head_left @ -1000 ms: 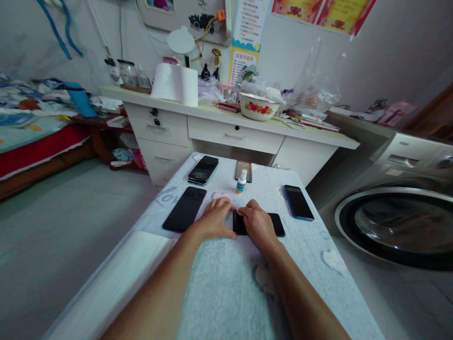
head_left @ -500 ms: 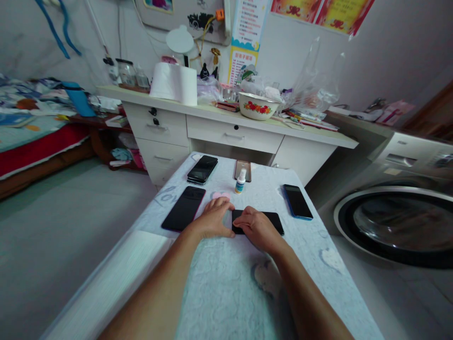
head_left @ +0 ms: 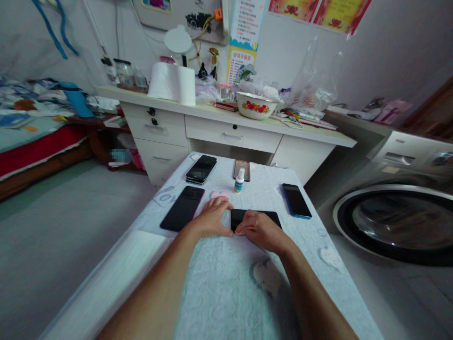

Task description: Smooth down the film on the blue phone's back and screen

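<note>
A black phone (head_left: 271, 217) lies sideways on the cloth-covered table (head_left: 226, 283). My left hand (head_left: 216, 218) rests at its left end, thumb and fingers spread around the corners. Over the phone's lower left part, my right hand (head_left: 256, 229) has its fingers pressed together; whatever they may hold is hidden. Left of my left hand is a larger dark phone (head_left: 183, 208) with a pink edge. A small white spray bottle (head_left: 239, 182) stands beyond my hands, near a pink shape (head_left: 220, 195) on the cloth.
Stacked phones (head_left: 201, 169) lie at the table's far left, a brownish phone or case (head_left: 247, 165) at the far edge, and a blue-edged phone (head_left: 296, 200) on the right. Behind stands a white desk (head_left: 233, 130) with a floral bowl (head_left: 256, 106); a washing machine (head_left: 399, 156) is at right.
My right hand's fingertips have moved slightly toward me, to the phone's near edge. My left hand stays at the phone's left end. The whole view has shifted slightly.
</note>
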Demonstrator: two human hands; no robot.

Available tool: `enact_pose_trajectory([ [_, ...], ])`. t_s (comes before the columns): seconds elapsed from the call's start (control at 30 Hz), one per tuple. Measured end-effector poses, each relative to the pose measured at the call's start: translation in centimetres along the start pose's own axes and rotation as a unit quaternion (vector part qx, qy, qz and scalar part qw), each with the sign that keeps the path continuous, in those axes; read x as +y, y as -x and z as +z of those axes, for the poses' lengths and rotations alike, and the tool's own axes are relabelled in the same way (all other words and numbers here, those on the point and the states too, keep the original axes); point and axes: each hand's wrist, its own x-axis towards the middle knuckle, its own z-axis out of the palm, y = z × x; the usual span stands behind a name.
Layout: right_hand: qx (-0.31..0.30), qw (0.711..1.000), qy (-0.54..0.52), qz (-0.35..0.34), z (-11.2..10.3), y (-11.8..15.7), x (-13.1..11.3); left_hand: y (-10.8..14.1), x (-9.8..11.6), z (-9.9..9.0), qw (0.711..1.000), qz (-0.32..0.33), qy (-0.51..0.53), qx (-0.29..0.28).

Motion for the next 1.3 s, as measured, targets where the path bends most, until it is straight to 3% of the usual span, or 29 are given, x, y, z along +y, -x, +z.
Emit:
enact_pose_trajectory([
  [0.3,0.107,0.987,0.078,0.090,1.3,-0.5,1.1,0.0,0.3,0.0,1.000,-0.010,-0.006,0.000],
  [0.6,0.145,0.956,0.180,0.183,2.2,-1.8,0.8,0.0,0.4,0.0,1.000,-0.005,-0.024,0.001],
  [1.1,0.091,0.990,0.089,0.056,1.8,-1.0,0.8,0.0,0.3,0.0,1.000,-0.007,-0.030,-0.005],
  [1.3,0.116,0.980,0.120,0.108,1.9,-1.0,0.9,0.0,0.2,0.2,1.000,-0.002,-0.031,0.002],
])
